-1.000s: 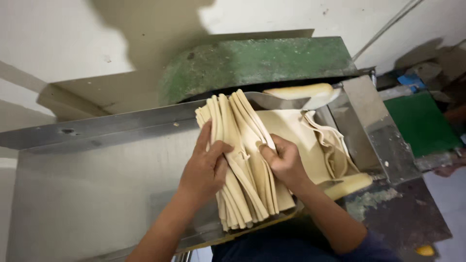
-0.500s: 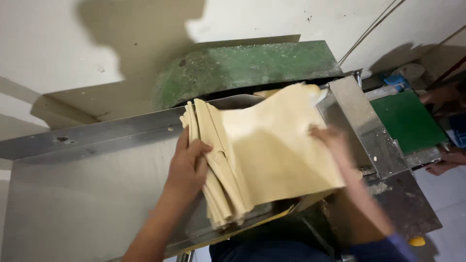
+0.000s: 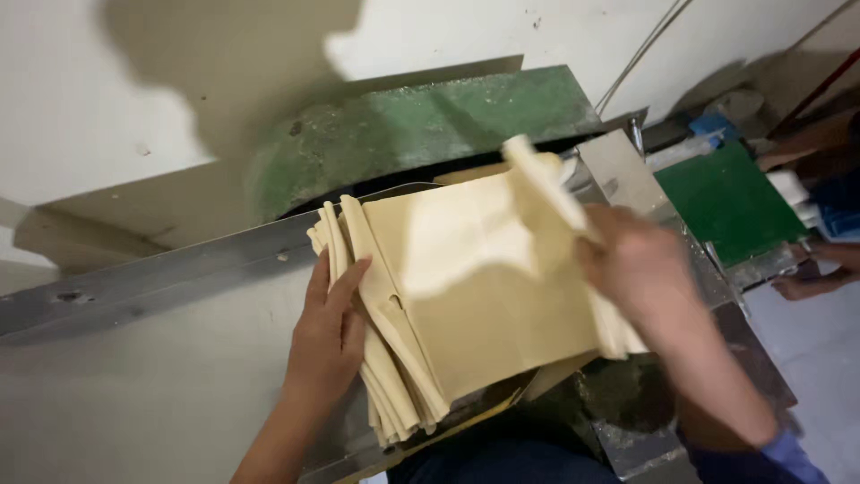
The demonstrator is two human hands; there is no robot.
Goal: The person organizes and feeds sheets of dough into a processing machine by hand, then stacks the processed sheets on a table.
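A pale yellow dough sheet (image 3: 484, 296) lies folded in several layers on a metal tray (image 3: 179, 358). My left hand (image 3: 327, 336) rests flat against the stack's left edge, fingers apart. My right hand (image 3: 636, 269), blurred by motion, grips the right side of the top layer, whose upper corner (image 3: 537, 170) is lifted and folding over. Behind the stack is the green housing (image 3: 421, 134) of the machine.
A green board (image 3: 726, 202) sits at the right beside the machine. Another person's hand (image 3: 811, 273) rests near it at the far right. A white wall (image 3: 107, 81) stands behind, with cables running up it. The tray's front edge is close to my body.
The top dough layer was spread flat over the stack. My right hand has moved down its right side and the upper corner now lifts. My left hand stayed on the left edge.
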